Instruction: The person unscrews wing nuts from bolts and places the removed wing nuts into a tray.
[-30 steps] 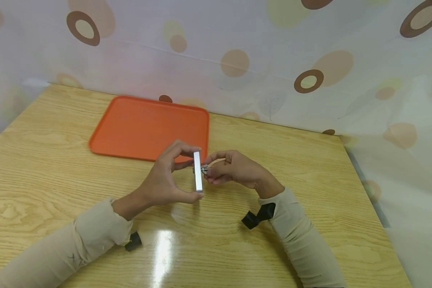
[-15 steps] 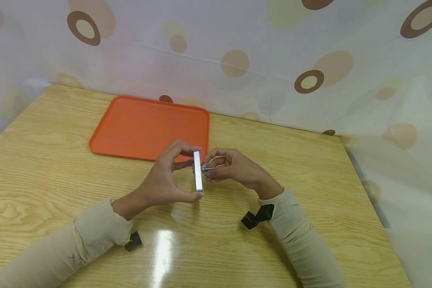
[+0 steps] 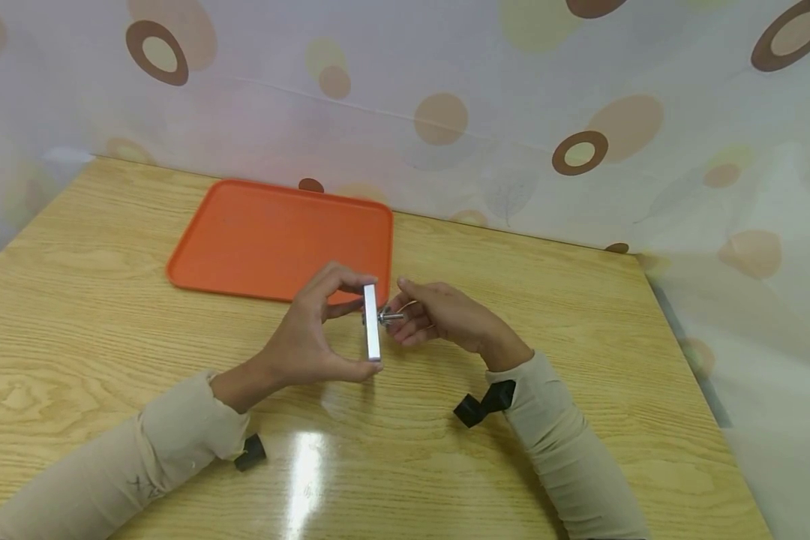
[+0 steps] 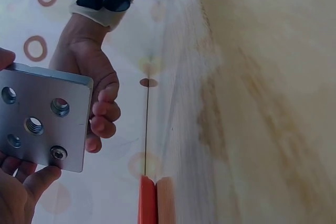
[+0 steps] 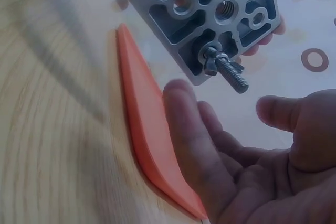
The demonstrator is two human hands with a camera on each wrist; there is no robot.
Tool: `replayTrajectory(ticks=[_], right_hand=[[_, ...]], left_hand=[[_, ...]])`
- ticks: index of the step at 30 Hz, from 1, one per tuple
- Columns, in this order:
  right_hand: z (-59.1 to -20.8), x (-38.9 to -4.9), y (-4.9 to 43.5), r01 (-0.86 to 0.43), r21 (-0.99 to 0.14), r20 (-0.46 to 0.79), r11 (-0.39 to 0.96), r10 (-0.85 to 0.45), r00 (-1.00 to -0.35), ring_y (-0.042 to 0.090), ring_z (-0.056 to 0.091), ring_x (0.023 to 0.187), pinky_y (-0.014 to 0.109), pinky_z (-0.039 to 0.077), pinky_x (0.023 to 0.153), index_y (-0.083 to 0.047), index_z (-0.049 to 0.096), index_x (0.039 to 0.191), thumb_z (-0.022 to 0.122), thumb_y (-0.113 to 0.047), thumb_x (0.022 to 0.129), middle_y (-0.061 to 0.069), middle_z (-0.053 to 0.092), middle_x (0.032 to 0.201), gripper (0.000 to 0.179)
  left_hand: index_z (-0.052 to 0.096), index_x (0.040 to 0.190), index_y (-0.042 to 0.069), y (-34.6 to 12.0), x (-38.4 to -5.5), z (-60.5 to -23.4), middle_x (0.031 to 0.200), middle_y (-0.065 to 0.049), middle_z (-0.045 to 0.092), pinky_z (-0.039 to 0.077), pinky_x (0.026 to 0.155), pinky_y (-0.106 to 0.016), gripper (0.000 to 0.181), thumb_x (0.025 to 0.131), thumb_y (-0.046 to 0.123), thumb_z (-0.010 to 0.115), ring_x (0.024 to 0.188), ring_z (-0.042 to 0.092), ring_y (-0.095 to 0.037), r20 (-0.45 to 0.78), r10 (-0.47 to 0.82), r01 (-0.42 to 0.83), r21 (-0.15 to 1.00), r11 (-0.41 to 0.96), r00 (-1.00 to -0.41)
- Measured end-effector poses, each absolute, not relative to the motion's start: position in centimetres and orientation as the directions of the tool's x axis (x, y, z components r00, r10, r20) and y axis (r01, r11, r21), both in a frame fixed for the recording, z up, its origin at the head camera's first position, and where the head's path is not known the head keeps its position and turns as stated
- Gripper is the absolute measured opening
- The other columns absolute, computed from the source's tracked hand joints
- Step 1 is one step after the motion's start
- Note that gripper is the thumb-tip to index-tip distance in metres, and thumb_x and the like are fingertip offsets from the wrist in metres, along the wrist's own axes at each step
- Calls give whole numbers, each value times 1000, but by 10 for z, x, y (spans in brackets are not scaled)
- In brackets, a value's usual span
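Note:
My left hand (image 3: 307,337) grips a square metal plate (image 3: 371,322) by opposite edges, holding it on edge above the table. In the left wrist view its flat face shows several holes, with a round socket bolt head (image 4: 58,152) seated in one corner. Out of the ribbed back face, in the right wrist view, sticks the threaded bolt (image 5: 232,74), with a wing nut (image 5: 211,65) on it close to the plate. My right hand (image 3: 459,319) is beside the bolt's free end, thumb and fingers spread apart and holding nothing.
An orange tray (image 3: 277,240) lies on the wooden table (image 3: 547,315) just behind the hands. A patterned curtain (image 3: 378,112) hangs along the far edge. Black devices (image 3: 484,403) are strapped at both wrists.
My right fingers were at the wing nut and bolt a second ago; now the thumb has lifted away and the hand has opened, baring the bolt. The left hand and plate stay put.

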State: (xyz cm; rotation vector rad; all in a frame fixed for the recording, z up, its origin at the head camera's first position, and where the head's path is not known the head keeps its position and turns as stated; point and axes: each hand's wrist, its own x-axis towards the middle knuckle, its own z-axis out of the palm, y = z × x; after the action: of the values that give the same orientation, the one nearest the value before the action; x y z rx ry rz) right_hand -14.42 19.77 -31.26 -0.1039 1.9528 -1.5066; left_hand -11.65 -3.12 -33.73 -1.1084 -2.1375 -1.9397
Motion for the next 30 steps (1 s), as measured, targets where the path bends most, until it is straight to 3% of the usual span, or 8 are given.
replayTrajectory(ticks=[6, 14, 22, 30], right_hand=[[-313, -144, 197, 382, -877, -480, 292, -464, -744, 10, 71, 68, 24, 65, 67, -2, 62, 102, 35, -38, 108, 0, 73, 77, 45], [-313, -142, 196, 346, -893, -449, 289, -509, -734, 9, 70, 72, 21, 63, 69, 9, 60, 116, 36, -29, 109, -2, 72, 79, 45], [-314, -141, 196, 311, -906, -421, 286, -539, -730, 8, 70, 74, 20, 63, 70, 9, 56, 124, 36, -21, 109, -3, 71, 82, 38], [-313, -140, 196, 292, -913, -403, 284, -530, -746, 8, 69, 76, 21, 63, 73, 4, 61, 117, 42, -19, 107, -4, 71, 85, 32]], left_hand=[[52, 126, -2, -31, -116, -337, 126, -18, 52, 59, 101, -37, 78, 58, 1, 89, 121, 54, -33, 505, 471, 556, 830, -36, -723], [52, 126, -2, -30, -116, -338, 127, -17, 53, 58, 102, -35, 77, 58, 1, 89, 122, 55, -30, 512, 477, 568, 823, -32, -714], [53, 125, -3, -30, -116, -339, 125, -17, 53, 59, 101, -35, 76, 58, 1, 89, 119, 56, -32, 523, 474, 579, 815, -33, -708], [53, 127, -2, -30, -116, -340, 122, -18, 54, 59, 100, -36, 78, 58, 1, 89, 116, 56, -31, 517, 477, 580, 814, -19, -711]])
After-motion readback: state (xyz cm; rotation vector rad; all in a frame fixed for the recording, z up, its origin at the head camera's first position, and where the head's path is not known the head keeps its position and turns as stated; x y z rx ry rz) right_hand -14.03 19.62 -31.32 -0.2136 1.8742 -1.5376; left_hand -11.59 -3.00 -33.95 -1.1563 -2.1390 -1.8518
